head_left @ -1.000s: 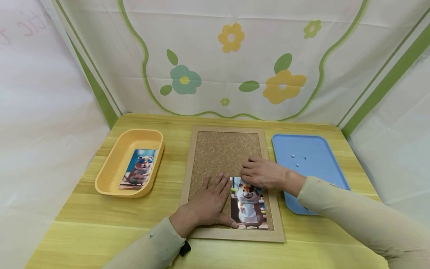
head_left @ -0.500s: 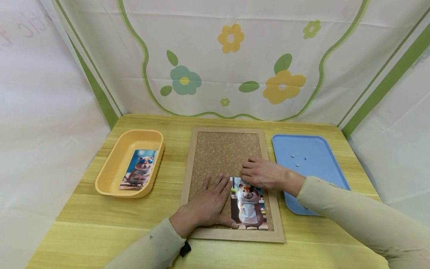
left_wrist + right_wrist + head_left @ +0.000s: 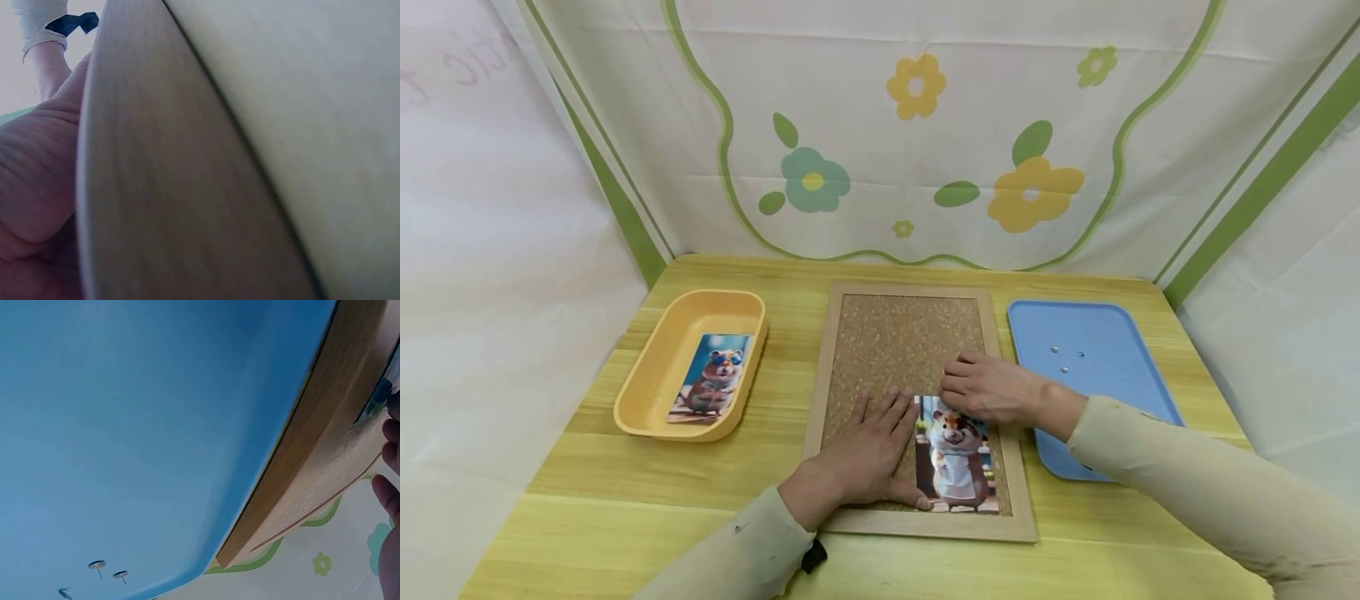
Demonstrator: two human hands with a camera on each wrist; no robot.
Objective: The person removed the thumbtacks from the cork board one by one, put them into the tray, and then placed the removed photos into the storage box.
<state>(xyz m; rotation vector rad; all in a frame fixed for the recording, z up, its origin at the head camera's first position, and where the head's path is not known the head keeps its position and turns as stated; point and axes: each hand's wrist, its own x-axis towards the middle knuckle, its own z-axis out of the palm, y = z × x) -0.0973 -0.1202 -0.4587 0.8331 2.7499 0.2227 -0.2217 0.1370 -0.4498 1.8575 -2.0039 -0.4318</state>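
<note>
My left hand (image 3: 867, 457) lies flat on the framed corkboard (image 3: 898, 337) with fingers spread. Its thumb rests at the lower left corner of a photo of a hamster in an apron (image 3: 957, 475), and its fingertips reach the photo's left edge. Over the upper right part of that photo sits my right hand (image 3: 988, 387), fingers curled downward and hiding the corner. What is under those fingertips is hidden, so I cannot tell if they hold anything. In the right wrist view, the fingers (image 3: 390, 434) are right at the photo's edge.
A blue tray (image 3: 1112, 375) right of the board carries several thumbtacks (image 3: 97, 565). On the left stands a yellow bin (image 3: 651, 379) with a photo of a hamster in sunglasses (image 3: 715, 375) inside. A flower-printed cloth (image 3: 857, 100) hangs behind the wooden table (image 3: 580, 500).
</note>
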